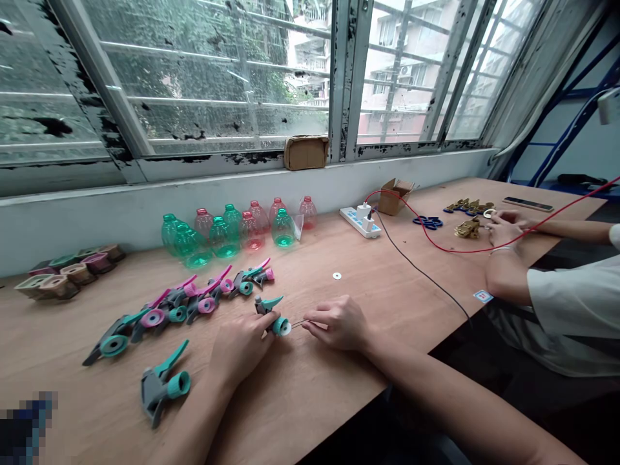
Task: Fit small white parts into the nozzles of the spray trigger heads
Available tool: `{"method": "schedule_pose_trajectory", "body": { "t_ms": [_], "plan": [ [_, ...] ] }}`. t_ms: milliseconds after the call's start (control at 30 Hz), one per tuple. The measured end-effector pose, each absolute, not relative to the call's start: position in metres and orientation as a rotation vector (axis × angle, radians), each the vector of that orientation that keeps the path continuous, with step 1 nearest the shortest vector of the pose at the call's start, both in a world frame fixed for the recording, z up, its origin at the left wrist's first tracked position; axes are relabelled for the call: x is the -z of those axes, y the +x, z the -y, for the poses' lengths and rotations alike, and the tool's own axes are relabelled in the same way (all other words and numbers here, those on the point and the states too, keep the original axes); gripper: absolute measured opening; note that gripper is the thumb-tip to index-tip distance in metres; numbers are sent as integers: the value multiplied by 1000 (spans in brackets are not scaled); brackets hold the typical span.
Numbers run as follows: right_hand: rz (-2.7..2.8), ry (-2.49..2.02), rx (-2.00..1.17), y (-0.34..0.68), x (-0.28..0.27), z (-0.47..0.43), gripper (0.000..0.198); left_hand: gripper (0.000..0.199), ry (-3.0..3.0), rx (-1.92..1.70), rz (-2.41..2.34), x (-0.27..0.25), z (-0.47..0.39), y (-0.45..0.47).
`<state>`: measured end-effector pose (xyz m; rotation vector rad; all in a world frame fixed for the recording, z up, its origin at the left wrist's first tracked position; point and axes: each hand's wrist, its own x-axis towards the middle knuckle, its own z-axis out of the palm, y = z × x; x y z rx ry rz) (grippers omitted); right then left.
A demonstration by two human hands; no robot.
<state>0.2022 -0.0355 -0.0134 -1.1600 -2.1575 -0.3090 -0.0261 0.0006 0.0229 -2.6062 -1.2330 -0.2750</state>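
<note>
My left hand [241, 345] is closed on a grey and teal spray bottle trigger head [278, 324], whose collar faces right. A white disc-shaped washer [287, 329] shows at the collar's opening. My right hand [339, 321] pinches thin metal tweezers [298, 323], their tips at that washer. Further back on the table lies another white washer [337, 276]. A loose teal trigger head [163, 385] rests left of my left forearm. Beyond it runs a row of pink and teal trigger heads [186, 301].
Green bottles [224, 237] and red bottles [252, 231] stand by the wall. Small pots [72, 271] sit far left. A power strip [360, 221] with cables and a cardboard box [394, 197] are at the back. On the right, a co-worker's hands [504, 229] handle gold-coloured parts [467, 227].
</note>
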Motion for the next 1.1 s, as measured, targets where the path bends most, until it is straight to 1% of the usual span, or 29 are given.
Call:
{"method": "schedule_pose_trajectory", "body": {
  "t_ms": [167, 333, 700, 867, 933, 1000, 1100],
  "plan": [
    [2118, -1083, 304, 204, 14, 34, 17, 27, -2628, 269, 1262, -24, 0, -26],
    [2179, -1057, 301, 206, 16, 32, 18, 27, -2659, 272, 1325, -26, 1, -26],
    [2199, -987, 401, 205, 18, 29, 16, 23, -2734, 314, 1424, -30, 3, -25],
    [2239, -990, 437, 199, 19, 31, 19, 22, -2747, 336, 1441, -31, 5, -23],
    [2240, -977, 389, 204, 18, 30, 20, 22, -2750, 327, 1439, -32, 5, -24],
    [2172, -1042, 265, 219, 15, 26, 23, 22, -2747, 324, 1437, -32, 5, -26],
    [1909, -1369, -42, 261, 12, 8, 35, 24, -2737, 346, 1439, -33, 4, -29]
  ]
}}
